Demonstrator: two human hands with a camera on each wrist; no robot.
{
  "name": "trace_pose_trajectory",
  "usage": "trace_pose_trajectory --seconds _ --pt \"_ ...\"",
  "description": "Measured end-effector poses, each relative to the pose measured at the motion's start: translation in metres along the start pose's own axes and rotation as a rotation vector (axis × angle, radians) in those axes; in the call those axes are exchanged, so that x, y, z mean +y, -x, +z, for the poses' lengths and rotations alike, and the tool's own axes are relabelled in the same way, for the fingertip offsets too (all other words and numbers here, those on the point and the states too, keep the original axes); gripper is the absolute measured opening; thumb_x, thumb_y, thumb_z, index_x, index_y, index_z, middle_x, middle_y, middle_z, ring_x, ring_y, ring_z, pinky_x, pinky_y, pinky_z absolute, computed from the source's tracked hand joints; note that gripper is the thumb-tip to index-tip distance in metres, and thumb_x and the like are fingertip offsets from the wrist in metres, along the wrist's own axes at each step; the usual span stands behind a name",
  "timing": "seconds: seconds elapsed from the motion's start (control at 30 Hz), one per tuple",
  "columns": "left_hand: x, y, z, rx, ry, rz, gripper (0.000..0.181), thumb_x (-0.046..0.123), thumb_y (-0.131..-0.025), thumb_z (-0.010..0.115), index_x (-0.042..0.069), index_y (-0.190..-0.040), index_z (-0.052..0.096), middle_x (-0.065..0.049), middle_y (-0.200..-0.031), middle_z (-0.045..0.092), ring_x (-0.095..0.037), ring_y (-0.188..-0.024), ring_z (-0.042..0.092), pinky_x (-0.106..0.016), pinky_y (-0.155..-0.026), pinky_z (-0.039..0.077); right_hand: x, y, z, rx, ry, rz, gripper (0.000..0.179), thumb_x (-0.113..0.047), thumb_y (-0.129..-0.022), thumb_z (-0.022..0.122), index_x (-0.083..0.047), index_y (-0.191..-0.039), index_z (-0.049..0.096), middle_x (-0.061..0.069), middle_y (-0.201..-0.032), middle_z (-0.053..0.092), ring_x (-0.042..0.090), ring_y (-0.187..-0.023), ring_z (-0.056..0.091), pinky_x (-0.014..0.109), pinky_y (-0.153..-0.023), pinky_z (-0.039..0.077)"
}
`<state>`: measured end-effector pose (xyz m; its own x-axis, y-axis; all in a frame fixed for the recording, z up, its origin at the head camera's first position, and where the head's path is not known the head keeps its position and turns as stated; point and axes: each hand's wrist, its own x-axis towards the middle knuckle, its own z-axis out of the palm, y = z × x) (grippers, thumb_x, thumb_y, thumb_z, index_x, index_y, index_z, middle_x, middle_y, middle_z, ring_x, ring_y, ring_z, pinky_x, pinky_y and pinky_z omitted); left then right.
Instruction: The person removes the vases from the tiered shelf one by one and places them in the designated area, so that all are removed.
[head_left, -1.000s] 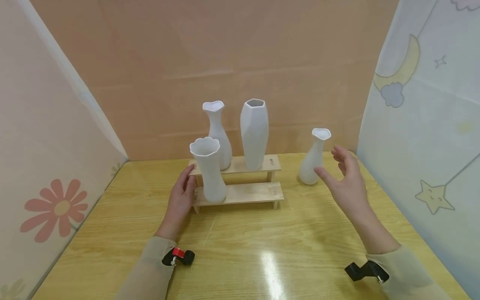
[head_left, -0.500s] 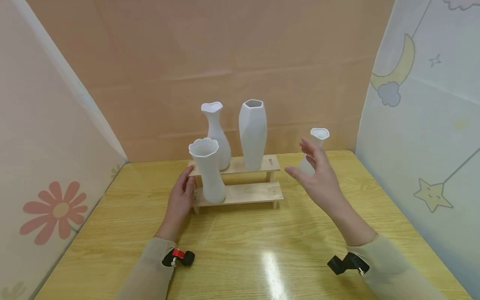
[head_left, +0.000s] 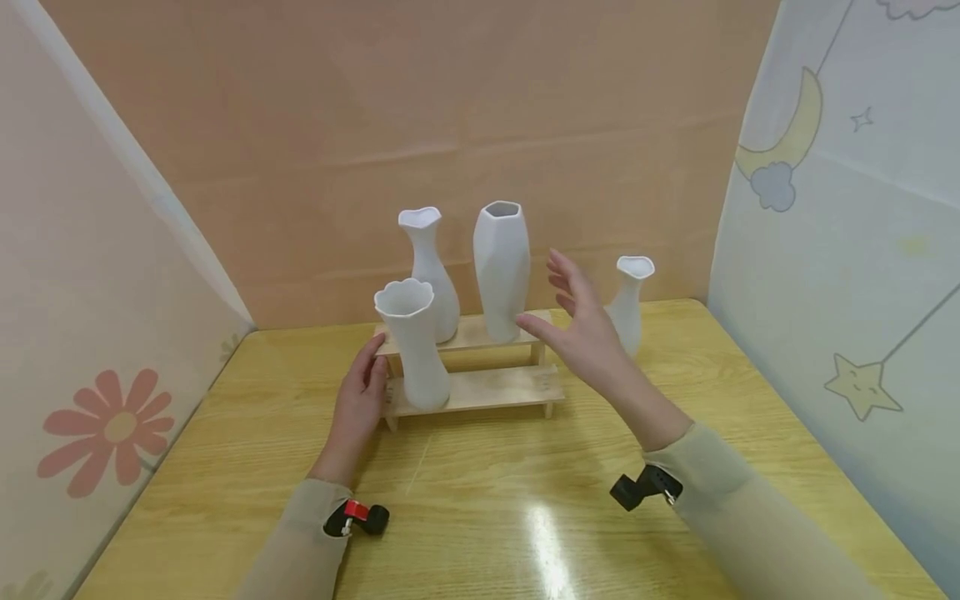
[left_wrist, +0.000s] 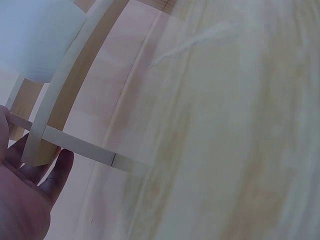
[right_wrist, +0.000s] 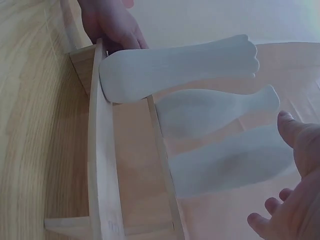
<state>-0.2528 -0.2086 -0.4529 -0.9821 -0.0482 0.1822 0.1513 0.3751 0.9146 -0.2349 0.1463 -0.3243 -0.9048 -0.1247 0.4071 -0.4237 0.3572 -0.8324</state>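
Note:
A two-step wooden stand (head_left: 502,389) bears three white vases. On the lower step, at the left, is a vase with a scalloped rim (head_left: 415,342). Behind it, on the upper step, stands a narrow-necked vase (head_left: 433,275), with a faceted vase (head_left: 502,267) to its right. My left hand (head_left: 358,408) grips the stand's left end; in the left wrist view its fingers (left_wrist: 60,175) curl about the wood. My right hand (head_left: 588,333) is held beside the faceted vase with fingers spread and thumb apart, holding nothing. The right wrist view shows a gap between fingers and vase.
Another narrow-necked white vase (head_left: 628,308) stands on the table to the right of the stand, partly behind my right hand. The wooden table (head_left: 465,508) meets a tan backdrop (head_left: 337,167) behind, and a patterned cloth wall (head_left: 847,250) at the right.
My right hand has moved left, from beside the lone vase on the table to beside the faceted vase. The left hand stays on the stand, and the vases keep their places.

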Motion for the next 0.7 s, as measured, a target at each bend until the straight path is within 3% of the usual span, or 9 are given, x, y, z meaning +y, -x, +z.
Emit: trace_pose_trajectory --seconds 0.23,0.7 --pt "0.0 0.001 0.002 0.002 -0.005 -0.003 0.052 0.045 -0.12 0.043 0.037 -0.171 0.04 -0.014 -0.137 0.059 -0.032 -0.123 0.052 -0.052 -0.107 0.046 0.002 -0.021 0.015 0.007 -0.032 -0.002 0.105 -0.023 -0.097 0.09 -0.02 -0.177 0.023 0.007 -0.176 0.033 0.033 -0.157 0.038 0.053 -0.127 0.035" --pt "-0.002 -0.001 0.002 0.004 -0.013 0.003 0.052 0.045 -0.12 0.043 0.037 -0.171 0.04 -0.016 -0.137 0.06 -0.032 -0.122 0.053 -0.051 -0.106 0.047 0.014 -0.041 0.029 -0.009 -0.125 0.033 0.107 -0.023 -0.097 0.089 -0.027 -0.177 0.019 0.011 -0.171 0.037 0.036 -0.154 0.041 0.066 -0.124 0.034"
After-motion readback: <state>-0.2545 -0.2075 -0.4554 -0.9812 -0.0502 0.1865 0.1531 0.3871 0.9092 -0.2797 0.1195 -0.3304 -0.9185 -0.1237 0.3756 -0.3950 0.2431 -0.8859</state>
